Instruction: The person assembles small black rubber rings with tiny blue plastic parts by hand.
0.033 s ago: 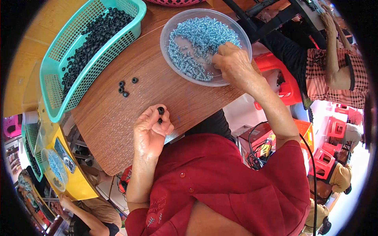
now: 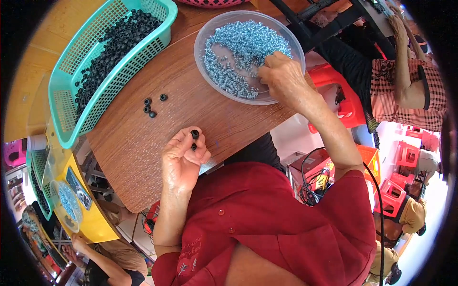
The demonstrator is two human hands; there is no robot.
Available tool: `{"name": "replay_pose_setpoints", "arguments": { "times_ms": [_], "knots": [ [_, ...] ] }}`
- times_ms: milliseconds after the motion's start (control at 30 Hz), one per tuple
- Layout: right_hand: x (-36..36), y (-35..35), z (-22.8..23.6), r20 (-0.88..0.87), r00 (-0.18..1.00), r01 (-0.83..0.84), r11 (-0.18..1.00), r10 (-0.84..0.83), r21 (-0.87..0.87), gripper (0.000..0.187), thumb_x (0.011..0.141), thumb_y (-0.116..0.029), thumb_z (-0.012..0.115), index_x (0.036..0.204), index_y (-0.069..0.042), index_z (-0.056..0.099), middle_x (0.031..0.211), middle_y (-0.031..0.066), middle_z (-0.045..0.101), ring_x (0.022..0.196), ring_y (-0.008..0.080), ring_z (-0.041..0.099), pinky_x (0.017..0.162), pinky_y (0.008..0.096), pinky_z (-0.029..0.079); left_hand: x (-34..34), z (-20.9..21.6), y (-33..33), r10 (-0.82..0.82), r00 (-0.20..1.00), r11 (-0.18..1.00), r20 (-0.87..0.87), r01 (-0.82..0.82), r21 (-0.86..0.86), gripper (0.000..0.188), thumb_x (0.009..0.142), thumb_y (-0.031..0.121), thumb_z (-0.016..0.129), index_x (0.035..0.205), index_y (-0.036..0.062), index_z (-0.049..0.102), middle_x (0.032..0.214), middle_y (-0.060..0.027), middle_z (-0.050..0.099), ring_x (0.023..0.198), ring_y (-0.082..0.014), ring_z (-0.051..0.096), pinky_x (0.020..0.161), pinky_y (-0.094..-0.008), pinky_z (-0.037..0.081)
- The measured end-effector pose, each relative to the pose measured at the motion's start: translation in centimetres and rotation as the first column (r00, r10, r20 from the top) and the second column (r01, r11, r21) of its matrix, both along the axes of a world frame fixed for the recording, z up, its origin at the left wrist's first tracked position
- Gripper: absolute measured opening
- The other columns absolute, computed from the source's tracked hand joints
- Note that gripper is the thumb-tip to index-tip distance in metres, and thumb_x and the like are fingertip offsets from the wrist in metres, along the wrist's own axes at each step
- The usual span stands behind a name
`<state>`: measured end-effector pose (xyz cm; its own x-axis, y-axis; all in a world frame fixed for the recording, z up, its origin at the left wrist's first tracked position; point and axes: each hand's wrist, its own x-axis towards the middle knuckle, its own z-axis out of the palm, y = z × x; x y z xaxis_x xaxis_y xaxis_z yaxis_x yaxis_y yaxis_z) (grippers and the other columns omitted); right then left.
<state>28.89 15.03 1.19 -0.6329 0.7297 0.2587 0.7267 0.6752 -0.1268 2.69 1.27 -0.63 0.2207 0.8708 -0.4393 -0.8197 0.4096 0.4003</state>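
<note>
My left hand (image 2: 183,152) is closed, palm up, over the near edge of the brown table (image 2: 124,157). Between its thumb and fingertips is a small black plastic piece (image 2: 194,134) with a hole in its end, and a second black piece (image 2: 193,147) shows lower among the fingers. My right hand (image 2: 281,74) reaches into a round clear tub (image 2: 202,71) of small silvery-blue coil springs (image 2: 243,40). Its fingertips are pressed together at the springs; whatever they pinch is hidden. Several loose black pieces (image 2: 147,109) lie on the table beyond my left hand.
A turquoise slotted basket (image 2: 71,136) of black pieces stands at the left. A pink basket (image 2: 212,2) sits at the far edge. To the right are a red stool (image 2: 341,102) and a seated person (image 2: 405,90); another person's arm (image 2: 102,260) shows at lower left beside a yellow table (image 2: 102,219).
</note>
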Motion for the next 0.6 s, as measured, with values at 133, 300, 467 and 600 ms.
{"name": "replay_pose_setpoints", "arguments": {
  "times_ms": [133, 300, 467, 600],
  "knots": [
    [0.01, -0.18, 0.59, 0.045, 0.998, 0.029, 0.997, -0.032, 0.064, 0.014, 0.065, 0.0, 0.059, 0.077, -0.006, 0.061, 0.075, 0.01, 0.052, 0.079, 0.03, 0.053, 0.065, 0.0414, 0.044, 0.0, 0.01, -0.02, 0.003, 1.0, 1.0, -0.006, -0.003, 0.019, 0.023, 0.089, 0.016, 0.06, 0.101, -0.0032, 0.055, 0.078, -0.0089, 0.054, 0.06, -0.0156, 0.046, 0.055, -0.0306, 0.034],
    [-0.26, 0.23, -0.25, 0.003, 1.0, 0.001, 0.999, -0.002, 0.036, 0.011, 0.065, 0.0, 0.059, 0.074, -0.004, 0.059, 0.075, 0.0104, 0.052, 0.079, 0.0304, 0.053, 0.066, 0.041, 0.045, 0.1, -0.08, 0.02, -0.002, 1.0, 1.0, 0.009, 0.002, 0.02, 0.024, 0.088, 0.016, 0.061, 0.101, -0.0033, 0.055, 0.078, -0.0087, 0.054, 0.061, -0.0158, 0.046, 0.055, -0.0307, 0.034],
    [-0.29, 0.15, 0.4, 0.057, 0.998, 0.008, 0.997, -0.012, 0.072, 0.009, 0.065, 0.0, 0.059, 0.073, -0.004, 0.057, 0.075, 0.0103, 0.051, 0.079, 0.0306, 0.053, 0.065, 0.0413, 0.044, -0.05, -0.22, -0.11, 0.002, 1.0, 1.0, 0.004, -0.002, 0.017, 0.024, 0.089, 0.016, 0.06, 0.101, -0.003, 0.055, 0.078, -0.0084, 0.054, 0.061, -0.0157, 0.046, 0.055, -0.0307, 0.034],
    [-0.32, 0.06, 0.23, 0.015, 1.0, 0.022, 0.996, -0.023, 0.083, 0.008, 0.066, 0.0, 0.059, 0.072, -0.004, 0.056, 0.075, 0.0104, 0.051, 0.079, 0.0308, 0.053, 0.065, 0.0419, 0.044, 0.06, -0.35, 0.01, -0.007, 1.0, 1.0, -0.005, 0.007, 0.017, 0.023, 0.089, 0.017, 0.06, 0.101, -0.0025, 0.055, 0.078, -0.0081, 0.055, 0.06, -0.0156, 0.045, 0.055, -0.0307, 0.034]
  ]
}}
